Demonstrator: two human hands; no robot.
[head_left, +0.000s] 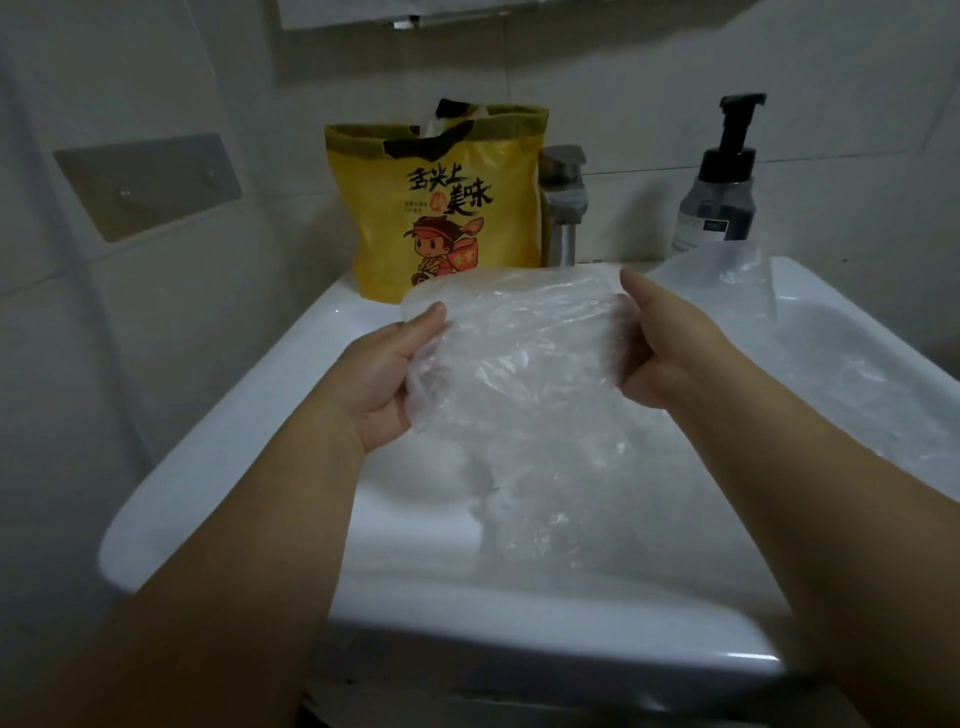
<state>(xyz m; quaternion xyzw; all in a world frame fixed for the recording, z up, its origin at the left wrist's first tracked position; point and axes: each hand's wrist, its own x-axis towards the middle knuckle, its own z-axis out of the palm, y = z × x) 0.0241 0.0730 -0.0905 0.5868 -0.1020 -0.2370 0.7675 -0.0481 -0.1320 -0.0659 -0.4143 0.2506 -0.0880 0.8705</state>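
We hold a clear plastic bag (519, 353) up over the white sink (218, 467). Our left hand (387, 374) grips the bag's left edge, with the thumb on top and the fingers tucked behind the plastic. Our right hand (660, 348) grips the bag's right edge the same way, thumb up on the near side. So the bag is stretched between our two hands, and its crinkly bottom hangs down toward the sink bowl.

More clear plastic (737, 280) lies over the right side of the sink, apart from our hands. A yellow bag (441, 208) with a cartoon kid on it stands at the back of the sink. A shiny tap (563, 208) is just beside it. A pump bottle (719, 192) stands farther right, by the wall.
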